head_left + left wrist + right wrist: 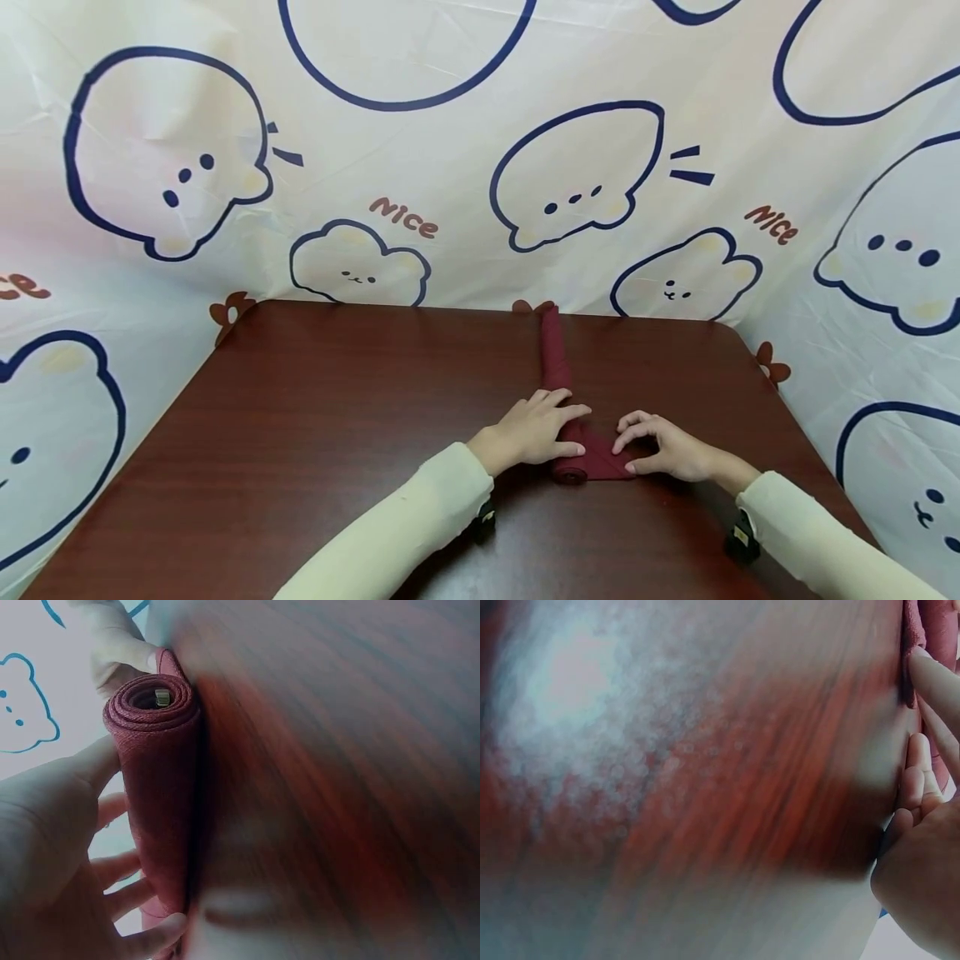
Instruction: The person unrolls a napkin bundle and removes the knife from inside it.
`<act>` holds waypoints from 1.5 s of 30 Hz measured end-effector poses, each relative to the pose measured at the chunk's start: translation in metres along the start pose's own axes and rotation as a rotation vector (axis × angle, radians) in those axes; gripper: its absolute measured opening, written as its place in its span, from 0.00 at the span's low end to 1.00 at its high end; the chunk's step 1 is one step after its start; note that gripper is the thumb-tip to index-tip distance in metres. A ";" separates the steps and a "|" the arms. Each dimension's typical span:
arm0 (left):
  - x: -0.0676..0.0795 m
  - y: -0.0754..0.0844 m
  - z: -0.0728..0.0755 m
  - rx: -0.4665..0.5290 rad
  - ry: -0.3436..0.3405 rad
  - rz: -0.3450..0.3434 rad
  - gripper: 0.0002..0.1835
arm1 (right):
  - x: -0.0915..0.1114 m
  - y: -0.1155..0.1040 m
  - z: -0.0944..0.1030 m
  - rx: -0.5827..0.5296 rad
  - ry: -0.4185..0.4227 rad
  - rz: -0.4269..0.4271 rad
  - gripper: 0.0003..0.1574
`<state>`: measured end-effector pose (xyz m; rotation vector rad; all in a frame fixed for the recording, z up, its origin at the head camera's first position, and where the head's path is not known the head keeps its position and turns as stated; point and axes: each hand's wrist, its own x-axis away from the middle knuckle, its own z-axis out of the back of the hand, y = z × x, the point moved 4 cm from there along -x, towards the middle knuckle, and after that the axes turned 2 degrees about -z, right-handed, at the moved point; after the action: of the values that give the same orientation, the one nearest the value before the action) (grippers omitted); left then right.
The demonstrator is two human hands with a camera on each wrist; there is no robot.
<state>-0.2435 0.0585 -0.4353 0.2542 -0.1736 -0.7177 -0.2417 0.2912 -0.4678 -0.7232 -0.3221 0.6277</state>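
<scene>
A maroon cloth point(555, 354) lies on the table, rolled into a long tube that runs away from me. Its near end shows tight spiral layers in the left wrist view, with a small pale tag point(163, 697) inside. A flat, pointed flap point(600, 460) of the cloth spreads from the roll's right side. My left hand point(528, 429) rests on the near part of the roll, its fingers spread along it. With curled fingers, my right hand point(671, 450) pinches the flap's right edge between thumb and forefinger.
The dark brown wooden table point(337, 400) has a glossy top. Around its back and sides hangs a pale curtain point(450, 167) printed with blue cartoon outlines. The roll's far end reaches the table's back edge. Each wrist wears a small black device.
</scene>
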 end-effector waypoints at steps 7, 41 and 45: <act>0.006 -0.002 -0.002 -0.010 -0.018 0.031 0.29 | -0.001 0.002 -0.001 -0.018 -0.013 -0.024 0.10; 0.031 -0.028 0.009 0.088 0.005 0.059 0.30 | 0.001 -0.005 0.002 -0.031 0.005 0.003 0.10; 0.034 -0.029 0.009 0.091 0.005 0.057 0.29 | 0.002 -0.005 0.001 -0.041 -0.004 0.004 0.10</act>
<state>-0.2386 0.0134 -0.4326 0.3367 -0.2079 -0.6536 -0.2386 0.2897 -0.4630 -0.7623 -0.3375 0.6279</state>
